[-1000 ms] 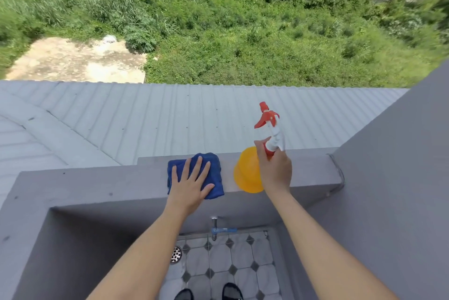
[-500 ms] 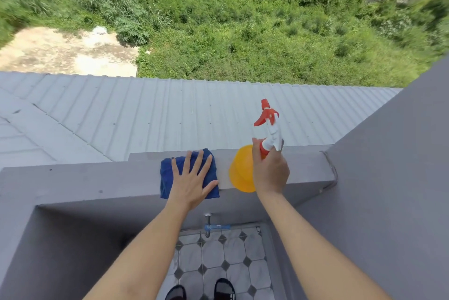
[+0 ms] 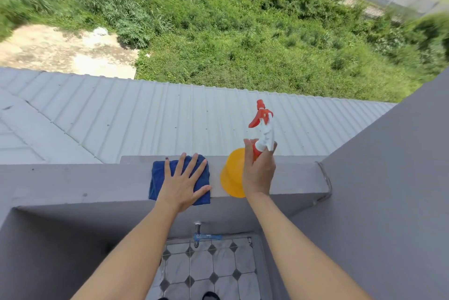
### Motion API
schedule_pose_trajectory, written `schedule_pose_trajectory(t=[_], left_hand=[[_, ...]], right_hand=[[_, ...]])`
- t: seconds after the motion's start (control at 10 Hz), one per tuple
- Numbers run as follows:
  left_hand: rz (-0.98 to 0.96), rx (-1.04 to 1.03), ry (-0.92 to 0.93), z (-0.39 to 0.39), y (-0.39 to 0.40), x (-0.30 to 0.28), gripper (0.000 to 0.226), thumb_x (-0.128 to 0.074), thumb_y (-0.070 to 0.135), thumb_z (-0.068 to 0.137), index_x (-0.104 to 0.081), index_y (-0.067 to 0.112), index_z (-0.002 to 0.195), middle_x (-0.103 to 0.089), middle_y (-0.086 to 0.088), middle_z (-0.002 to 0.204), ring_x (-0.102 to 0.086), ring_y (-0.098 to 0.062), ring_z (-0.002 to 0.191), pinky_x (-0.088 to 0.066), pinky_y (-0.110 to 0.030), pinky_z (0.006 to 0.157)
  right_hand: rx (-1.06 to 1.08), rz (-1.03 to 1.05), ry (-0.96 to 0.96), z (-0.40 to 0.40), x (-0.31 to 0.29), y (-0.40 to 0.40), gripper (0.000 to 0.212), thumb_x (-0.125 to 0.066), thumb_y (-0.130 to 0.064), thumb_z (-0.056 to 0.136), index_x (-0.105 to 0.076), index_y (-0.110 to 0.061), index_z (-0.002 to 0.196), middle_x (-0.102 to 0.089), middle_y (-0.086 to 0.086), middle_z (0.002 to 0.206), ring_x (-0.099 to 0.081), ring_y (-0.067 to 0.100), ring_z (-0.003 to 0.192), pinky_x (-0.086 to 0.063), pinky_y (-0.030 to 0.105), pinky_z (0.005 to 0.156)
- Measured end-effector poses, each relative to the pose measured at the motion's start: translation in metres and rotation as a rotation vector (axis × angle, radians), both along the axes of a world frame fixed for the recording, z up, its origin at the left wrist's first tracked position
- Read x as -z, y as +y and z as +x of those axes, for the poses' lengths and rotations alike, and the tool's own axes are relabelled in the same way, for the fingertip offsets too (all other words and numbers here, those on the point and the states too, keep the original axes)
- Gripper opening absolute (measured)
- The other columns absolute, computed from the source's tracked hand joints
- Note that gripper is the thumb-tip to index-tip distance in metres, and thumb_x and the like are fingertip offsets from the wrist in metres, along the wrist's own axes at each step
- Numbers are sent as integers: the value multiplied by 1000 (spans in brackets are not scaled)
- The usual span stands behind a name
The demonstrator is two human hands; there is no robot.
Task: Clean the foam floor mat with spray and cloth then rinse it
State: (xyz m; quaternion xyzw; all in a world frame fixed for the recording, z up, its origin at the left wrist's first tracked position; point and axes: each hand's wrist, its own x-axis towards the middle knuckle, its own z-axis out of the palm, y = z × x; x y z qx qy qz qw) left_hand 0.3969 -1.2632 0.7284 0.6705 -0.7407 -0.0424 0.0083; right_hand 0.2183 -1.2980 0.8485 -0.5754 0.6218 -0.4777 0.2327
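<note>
A folded blue cloth [image 3: 159, 176] lies on top of the grey parapet wall [image 3: 73, 183]. My left hand [image 3: 183, 183] rests flat on it with fingers spread. To its right stands a yellow spray bottle [image 3: 232, 176] with a red and white trigger head [image 3: 263, 127]. My right hand [image 3: 258, 171] grips the bottle round its neck, just under the trigger. The foam floor mat is not in view.
Below the wall a tap with a blue handle [image 3: 206, 236] sticks out over a tiled floor [image 3: 209, 270]. A grey wall [image 3: 388, 190] rises at the right. Beyond the parapet are a corrugated metal roof [image 3: 145, 120] and greenery far below.
The view has tilted up a little, so my feet have slid towards the bottom edge. Both hands stay on the cloth and the spray bottle.
</note>
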Motion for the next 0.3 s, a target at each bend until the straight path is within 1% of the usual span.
schedule_pose_trajectory(t=[0.1,0.2,0.3], left_hand=[[12,-25,1,-3,5,-6,81,1,74,87,-16,28,151,-22,-3,158,-16,-34,145,11,-60,106],[3,-92,47,-1,8,-17,81,-1,75,86,-11,27,151,-14,-1,159,-14,-34,146,13,-57,108],[-44,-151,78,-2,16,-20,82,-3,76,86,-12,28,152,-14,-1,158,-18,-34,145,6,-57,108]], right_hand=[[-51,25,18,0,-4,5,37,-53,-42,95,-40,-17,120,-62,2,102,-63,20,90,-53,27,69],[-138,61,44,-6,0,9,39,-45,-46,98,-28,-34,131,-52,-6,120,-55,22,111,-47,47,97],[-247,123,45,-24,15,28,57,-36,-41,100,-7,-45,149,-22,-15,157,-25,16,144,-23,52,118]])
